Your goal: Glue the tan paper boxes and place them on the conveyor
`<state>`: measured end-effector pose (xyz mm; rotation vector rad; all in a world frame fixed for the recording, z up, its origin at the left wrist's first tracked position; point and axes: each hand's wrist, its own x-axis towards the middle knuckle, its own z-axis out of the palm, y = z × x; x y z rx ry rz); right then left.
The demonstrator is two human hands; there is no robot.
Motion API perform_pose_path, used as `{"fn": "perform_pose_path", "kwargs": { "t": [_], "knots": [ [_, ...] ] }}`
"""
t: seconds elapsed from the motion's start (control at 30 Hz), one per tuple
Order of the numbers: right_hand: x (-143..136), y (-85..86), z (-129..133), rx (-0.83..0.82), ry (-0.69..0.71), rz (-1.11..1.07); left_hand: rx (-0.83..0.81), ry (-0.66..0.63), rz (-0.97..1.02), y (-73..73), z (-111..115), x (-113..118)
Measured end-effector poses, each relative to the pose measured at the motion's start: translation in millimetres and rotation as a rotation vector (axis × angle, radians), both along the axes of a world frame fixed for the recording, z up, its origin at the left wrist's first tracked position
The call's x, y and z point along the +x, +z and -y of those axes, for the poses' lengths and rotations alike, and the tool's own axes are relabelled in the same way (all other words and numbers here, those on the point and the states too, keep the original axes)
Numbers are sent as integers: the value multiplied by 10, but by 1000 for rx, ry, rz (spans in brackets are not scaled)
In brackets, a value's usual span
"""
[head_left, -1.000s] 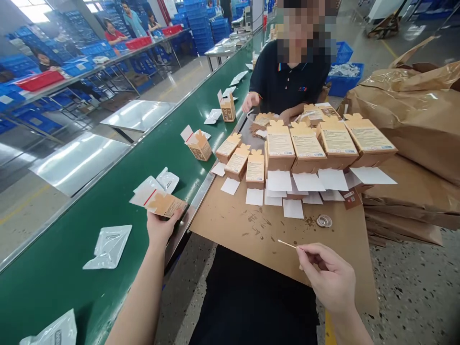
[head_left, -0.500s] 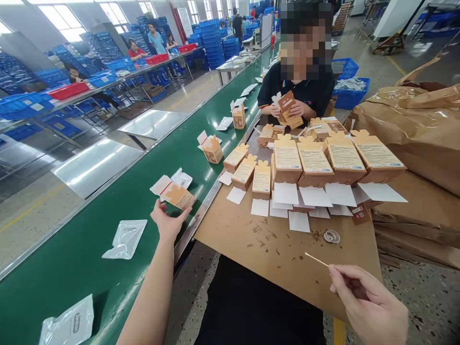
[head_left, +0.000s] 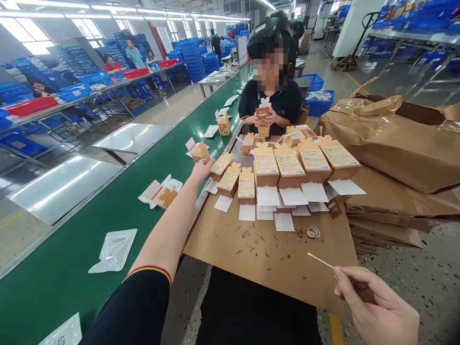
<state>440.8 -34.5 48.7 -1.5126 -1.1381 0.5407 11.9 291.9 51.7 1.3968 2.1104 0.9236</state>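
The left hand (head_left: 204, 168) reached a small open carton (head_left: 200, 151) on the green conveyor (head_left: 86, 225); whether its fingers gripped was unclear. The right hand (head_left: 373, 297) pinched a cotton swab (head_left: 321, 260) above the desk (head_left: 230, 242), where a round clear dish (head_left: 313, 232) sat near boxes (head_left: 287, 165), contents indiscernible.

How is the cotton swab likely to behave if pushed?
The cotton swab would probably feel stiff under a light push, since its stick runs straight from the right hand. It looks light, being so slender, but that thinness suggests it might snap if pressed hard.
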Motion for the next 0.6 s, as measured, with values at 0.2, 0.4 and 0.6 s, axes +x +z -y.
{"fn": "perform_pose_path", "kwargs": {
  "t": [0.2,0.4,0.6],
  "knots": [
    [94,4,43,42,-65,10,-108,59,113,-55,-68,49],
    [330,-218,-240,92,-97,172,109,148,248,109,808,-305],
    [395,-510,-699,53,-26,394,264,-9,784,-249,2067,-5]
  ]
}}
